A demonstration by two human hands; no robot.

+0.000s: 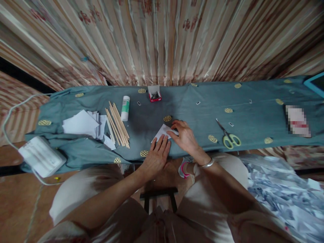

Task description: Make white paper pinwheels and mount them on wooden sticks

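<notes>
A small piece of white paper [162,131] lies on the cloth-covered table in front of me, its right side folded or raised. My left hand [157,154] rests flat on the paper's lower edge with fingers stretched out. At the paper's right side, my right hand [185,135] is closed, with thumb and fingers pinching the edge. Left of the hands lie several thin wooden sticks [118,126] and a white-and-green glue stick [125,108]. A heap of cut white paper pieces [82,124] is farther left. Green-handled scissors [229,136] lie open to the right.
A small red box [154,94] of metal bits stands open at the back. A white device [42,156] with a cable sits at the left front corner. A blurred item [297,121] and a blue-edged object [315,84] lie right. Folded papers [286,192] are piled lower right.
</notes>
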